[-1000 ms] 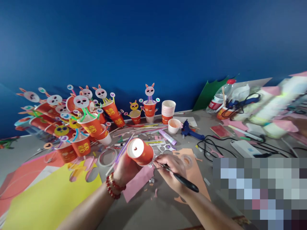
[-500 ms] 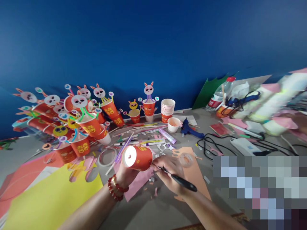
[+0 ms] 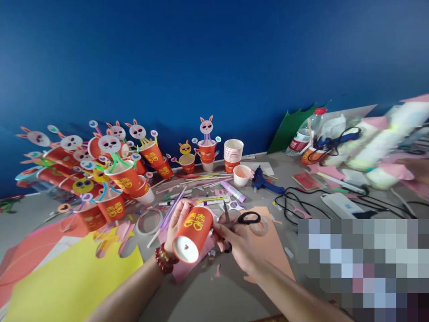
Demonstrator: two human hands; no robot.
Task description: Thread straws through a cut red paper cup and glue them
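My left hand [image 3: 177,219] is wrapped round a red paper cup [image 3: 197,226] with yellow characters. The cup is tilted, its white base facing me and showing a small hole in the middle. In my right hand [image 3: 234,237] is a pair of scissors [image 3: 227,213], blades pointing up and away, with one black handle loop sticking out to the right. The fingertips of that hand are at the cup's right side; whether they touch it I cannot tell. Beneath the hands lie pink paper [image 3: 181,266] and small paper scraps.
Several cups with paper rabbit figures [image 3: 109,144] stand at the left. A stack of cups [image 3: 233,154], a white cup [image 3: 241,175] and a blue glue gun [image 3: 264,182] sit behind my hands. Yellow paper [image 3: 77,286] lies front left, orange paper [image 3: 268,250] to the right, with black cables beyond.
My left hand has turned the cup so its base now points down toward me. The scissors have swung round in my right hand, from handle toward me to blades upward, away from the cup.
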